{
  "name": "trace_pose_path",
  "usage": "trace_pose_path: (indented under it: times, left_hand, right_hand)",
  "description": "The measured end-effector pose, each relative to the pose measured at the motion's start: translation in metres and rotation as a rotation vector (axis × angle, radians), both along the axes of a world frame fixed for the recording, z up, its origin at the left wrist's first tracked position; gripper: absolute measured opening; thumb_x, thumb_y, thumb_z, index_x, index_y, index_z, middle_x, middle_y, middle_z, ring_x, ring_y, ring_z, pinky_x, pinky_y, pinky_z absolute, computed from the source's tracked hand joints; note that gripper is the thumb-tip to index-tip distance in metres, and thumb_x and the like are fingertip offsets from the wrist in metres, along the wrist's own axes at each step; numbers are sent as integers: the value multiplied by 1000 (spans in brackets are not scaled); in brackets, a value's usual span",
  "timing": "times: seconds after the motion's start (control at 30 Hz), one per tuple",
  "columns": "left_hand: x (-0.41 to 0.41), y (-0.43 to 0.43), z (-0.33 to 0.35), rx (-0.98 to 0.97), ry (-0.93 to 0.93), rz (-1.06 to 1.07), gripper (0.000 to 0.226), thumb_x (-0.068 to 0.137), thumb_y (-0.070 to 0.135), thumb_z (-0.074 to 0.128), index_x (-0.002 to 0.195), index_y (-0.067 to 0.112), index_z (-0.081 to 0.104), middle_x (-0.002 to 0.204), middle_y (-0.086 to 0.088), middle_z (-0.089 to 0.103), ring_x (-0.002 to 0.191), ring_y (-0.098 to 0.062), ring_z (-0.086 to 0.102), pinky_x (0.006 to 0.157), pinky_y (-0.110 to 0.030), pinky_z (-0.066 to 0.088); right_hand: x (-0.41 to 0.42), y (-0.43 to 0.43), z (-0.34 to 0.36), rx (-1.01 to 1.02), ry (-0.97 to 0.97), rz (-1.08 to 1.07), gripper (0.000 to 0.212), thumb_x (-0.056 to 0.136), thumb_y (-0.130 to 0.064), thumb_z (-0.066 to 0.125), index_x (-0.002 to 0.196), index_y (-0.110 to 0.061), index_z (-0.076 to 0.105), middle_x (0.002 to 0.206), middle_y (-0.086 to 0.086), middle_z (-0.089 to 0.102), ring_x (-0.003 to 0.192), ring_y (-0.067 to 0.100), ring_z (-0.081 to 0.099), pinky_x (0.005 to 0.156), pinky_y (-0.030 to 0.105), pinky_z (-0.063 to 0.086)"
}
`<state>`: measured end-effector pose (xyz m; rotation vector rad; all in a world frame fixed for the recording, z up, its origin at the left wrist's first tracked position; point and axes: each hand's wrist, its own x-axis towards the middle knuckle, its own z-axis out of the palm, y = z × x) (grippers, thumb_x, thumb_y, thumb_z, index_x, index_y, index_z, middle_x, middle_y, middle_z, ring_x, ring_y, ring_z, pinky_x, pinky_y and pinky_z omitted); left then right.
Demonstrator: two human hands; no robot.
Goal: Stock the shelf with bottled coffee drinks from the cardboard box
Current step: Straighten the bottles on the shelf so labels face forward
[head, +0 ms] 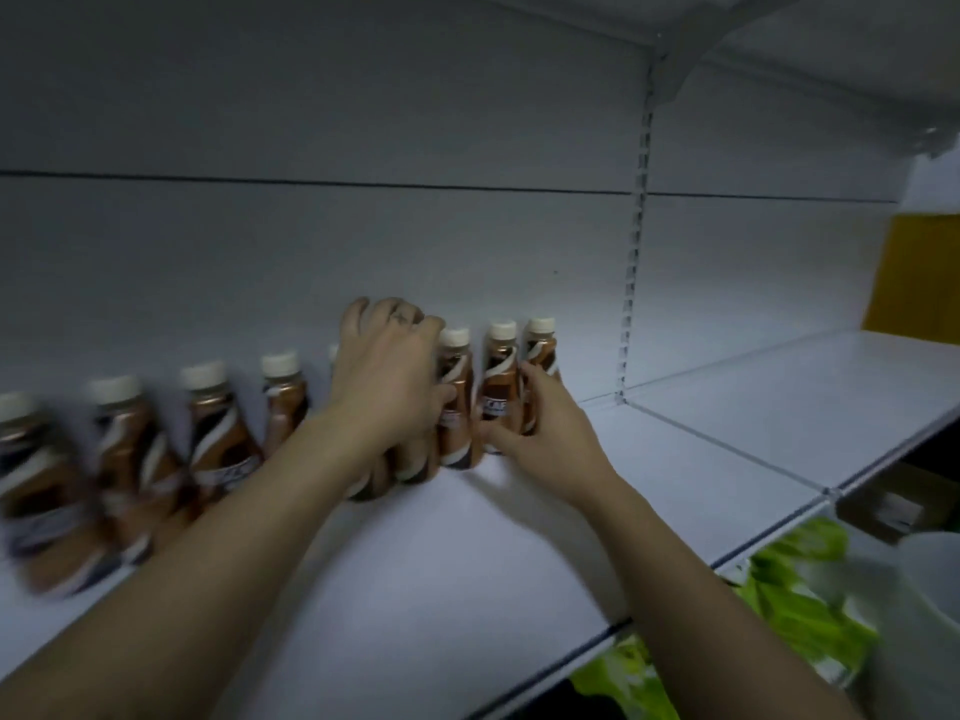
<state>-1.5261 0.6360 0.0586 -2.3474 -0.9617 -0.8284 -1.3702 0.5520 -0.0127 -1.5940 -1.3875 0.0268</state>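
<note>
A row of brown coffee bottles with cream caps stands along the back of the white shelf, blurred at the left. My left hand is wrapped over bottles in the middle of the row, hiding their caps. Beside it stands another bottle. My right hand presses against the two bottles at the row's right end, fingers curled around their lower bodies. The cardboard box is not in view.
The shelf runs on to the right past a slotted metal upright. Below the shelf edge at the lower right lie green packages and a white tub. A yellow panel shows at the far right.
</note>
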Motion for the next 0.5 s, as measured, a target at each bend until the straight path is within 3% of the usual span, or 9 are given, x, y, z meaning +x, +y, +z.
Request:
trace_pose_path:
  times: [0.1, 0.17, 0.23, 0.33, 0.4, 0.5]
  left_hand:
    - [-49, -19, 16, -58, -9, 79, 63, 76, 50, 64, 130, 22, 50, 130, -7, 52, 128, -26, 34, 110, -43, 11]
    - [-82, -32, 26, -120, -21, 127, 64, 77, 51, 63, 133, 23, 48, 133, -7, 50, 130, -25, 32, 110, -42, 11]
    - [-115, -43, 32, -148, -40, 176, 64, 77, 52, 63, 134, 25, 47, 135, -7, 49, 130, -26, 32, 109, -41, 14]
    - [-169, -55, 36, -226, -102, 262, 62, 79, 51, 63, 134, 27, 47, 137, -8, 48, 130, -29, 34, 106, -43, 21]
    - [-204, -60, 36, -290, -169, 332, 62, 79, 52, 64, 133, 28, 47, 136, -5, 50, 128, -29, 36, 103, -45, 26]
    - [-240, -60, 35, -300, -211, 404, 61, 79, 54, 64, 132, 26, 48, 131, -3, 54, 123, -27, 42, 100, -45, 31]
  right_hand:
    - [-26, -21, 9, 90, -28, 81, 44, 75, -38, 75, 113, -38, 52, 92, -34, 54, 89, -22, 50, 75, -2, 36]
    - [-43, -30, 12, 116, -33, 138, 51, 76, -36, 76, 121, -34, 52, 90, -42, 44, 88, -34, 41, 71, -10, 29]
    - [-62, -35, 15, 65, -42, 200, 62, 78, -41, 72, 134, -31, 47, 108, -35, 46, 102, -21, 44, 78, -6, 27]
    - [-86, -32, 17, -30, -97, 257, 73, 81, -46, 68, 144, -25, 38, 143, -8, 46, 130, 14, 42, 95, 20, 31]
    - [-104, -29, 18, -55, -118, 287, 72, 82, -45, 68, 144, -24, 38, 147, -4, 43, 132, 17, 42, 97, 26, 33]
    - [-131, -23, 18, -76, -121, 363, 65, 84, -41, 67, 141, -25, 42, 144, -4, 47, 127, 16, 47, 93, 25, 35]
